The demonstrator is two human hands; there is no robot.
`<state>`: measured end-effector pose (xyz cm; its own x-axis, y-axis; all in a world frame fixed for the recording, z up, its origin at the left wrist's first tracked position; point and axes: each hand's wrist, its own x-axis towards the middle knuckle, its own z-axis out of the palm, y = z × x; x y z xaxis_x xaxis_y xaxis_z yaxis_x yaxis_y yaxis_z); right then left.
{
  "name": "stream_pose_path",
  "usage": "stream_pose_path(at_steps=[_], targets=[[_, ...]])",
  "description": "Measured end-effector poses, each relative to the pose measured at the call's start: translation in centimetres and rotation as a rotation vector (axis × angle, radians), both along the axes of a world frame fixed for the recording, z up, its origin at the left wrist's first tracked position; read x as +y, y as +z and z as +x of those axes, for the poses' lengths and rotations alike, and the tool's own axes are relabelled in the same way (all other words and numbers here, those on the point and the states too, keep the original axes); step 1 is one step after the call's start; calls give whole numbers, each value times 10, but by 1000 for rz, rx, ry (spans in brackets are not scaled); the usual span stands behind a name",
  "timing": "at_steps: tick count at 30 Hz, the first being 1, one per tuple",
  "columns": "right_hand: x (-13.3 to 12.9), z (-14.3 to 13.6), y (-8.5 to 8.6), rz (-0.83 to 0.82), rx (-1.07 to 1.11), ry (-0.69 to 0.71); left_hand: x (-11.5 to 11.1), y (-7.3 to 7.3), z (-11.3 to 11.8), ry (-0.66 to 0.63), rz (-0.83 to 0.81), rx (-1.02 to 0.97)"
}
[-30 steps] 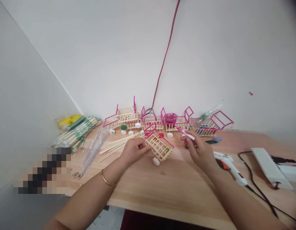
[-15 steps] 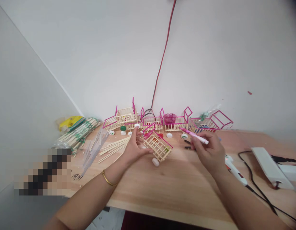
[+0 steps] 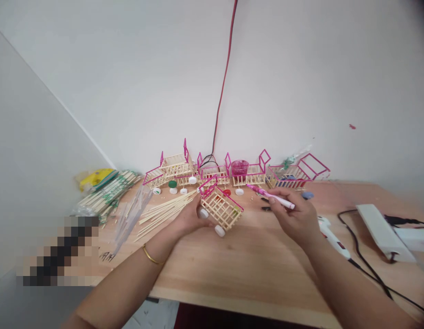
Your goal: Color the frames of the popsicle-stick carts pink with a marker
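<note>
L hand (image 3: 188, 217), spread moments ago, now grips a stick cart (image 3: 224, 209) by one end, steadying it; R hand (image 3: 298, 218) pinches a pink-tipped brush (image 3: 281, 201) (tip nr. cart).

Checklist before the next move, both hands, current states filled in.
1. Left grip on tilted cart: ok, at the cart's left end.
2. Right grip on paintbrush: ok, brush angled tip-left.
3. Brush tip apart from tilted cart: ok.
4. Fresh paint on tip: cannot tell; it looks pink, wetness unclear.
5. Pink cup upright: ok.
6. Glue gun switched off: cannot tell; partly hidden by the right arm.
</note>
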<state>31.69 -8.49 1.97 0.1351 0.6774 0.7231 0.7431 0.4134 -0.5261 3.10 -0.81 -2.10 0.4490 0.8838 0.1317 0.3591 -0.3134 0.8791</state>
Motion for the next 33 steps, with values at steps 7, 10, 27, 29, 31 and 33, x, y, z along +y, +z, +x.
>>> stream_pose_path(at_steps=[7, 10, 27, 29, 31, 33], targets=[[2, -5, 3, 30, -102, 54, 5, 5, -7, 63, -18, 250], [2, -6, 3, 13, -100, 57, 2, 10, -7, 78, -5, 311], [3, 0, 1, -85, 45, 124, 0, 15, -8, 110, -55, 294], [4, -1, 1, -117, 41, 126, 1, 14, -9, 97, -65, 285], [5, -1, 1, -147, 45, 131, 3, 12, -9, 87, -108, 252], [6, -1, 1, -164, 54, 138, 3, 11, -10, 56, -172, 198]])
